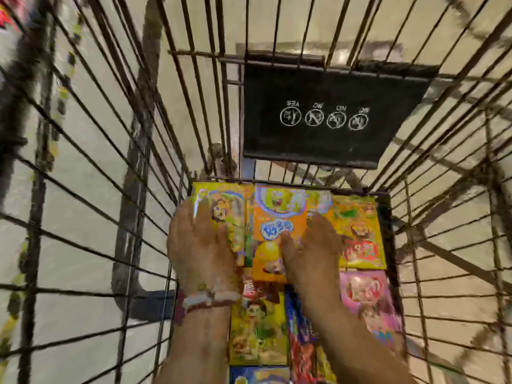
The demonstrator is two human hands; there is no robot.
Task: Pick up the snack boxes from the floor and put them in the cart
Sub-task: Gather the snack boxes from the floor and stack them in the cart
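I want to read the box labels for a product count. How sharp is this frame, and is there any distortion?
Head view: motion blur smears both hands and the snack boxes, so their print is unreadable; the cart wires bow outward from wide-angle distortion; the black flap icons stay fairly legible; lighting is even, without harsh glare.

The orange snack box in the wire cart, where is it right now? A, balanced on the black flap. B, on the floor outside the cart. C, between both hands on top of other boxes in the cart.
C: the orange snack box lies on other boxes inside the wire cart, with the left hand and right hand at its sides.
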